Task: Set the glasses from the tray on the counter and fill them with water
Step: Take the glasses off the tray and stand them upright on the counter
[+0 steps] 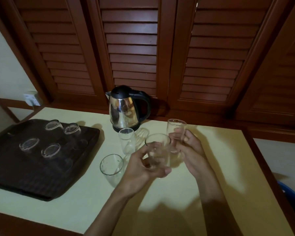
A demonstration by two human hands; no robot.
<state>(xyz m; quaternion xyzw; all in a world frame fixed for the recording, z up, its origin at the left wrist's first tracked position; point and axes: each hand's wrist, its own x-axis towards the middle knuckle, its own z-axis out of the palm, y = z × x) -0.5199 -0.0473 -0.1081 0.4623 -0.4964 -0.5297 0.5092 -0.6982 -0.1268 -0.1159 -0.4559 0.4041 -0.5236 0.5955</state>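
My left hand (141, 167) grips a clear empty glass (157, 150) upright above the pale counter (92, 201). Just to its right, my right hand (191, 150) holds a second empty glass (176, 132), also upright. Two more empty glasses stand on the counter: one (126, 140) in front of the kettle, one (111, 167) nearer me. A dark tray (15, 176) on the left carries several glasses turned upside down, such as one (29, 144) near its middle. A steel electric kettle (126, 108) with a black lid and handle stands at the back.
Dark wooden louvred doors (131, 48) rise behind the counter. A wall socket (31, 98) sits at the far left. The counter has a wooden rim (255, 159) on the right, with something blue (291, 191) beyond it.
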